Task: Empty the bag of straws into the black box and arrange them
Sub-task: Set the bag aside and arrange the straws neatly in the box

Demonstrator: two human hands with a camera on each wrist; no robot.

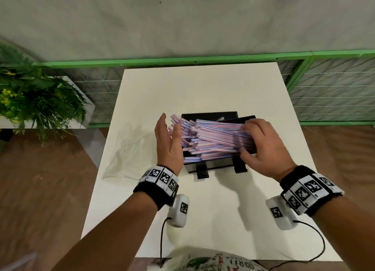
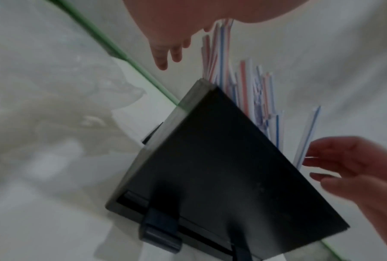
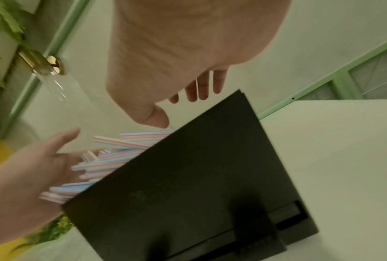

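Note:
A black box stands mid-table, heaped with red, blue and white striped straws that lie crosswise and stick out over its left side. My left hand is flat and upright, palm against the left ends of the straws. My right hand covers their right ends with fingers spread and the thumb on the near side. In the left wrist view the straws rise past the box, with my right hand beside them. The right wrist view shows my left hand at the straw ends.
The empty clear plastic bag lies crumpled on the white table, left of the box. A green plant on a low stand sits off the table's left, and a green railing runs behind the far edge.

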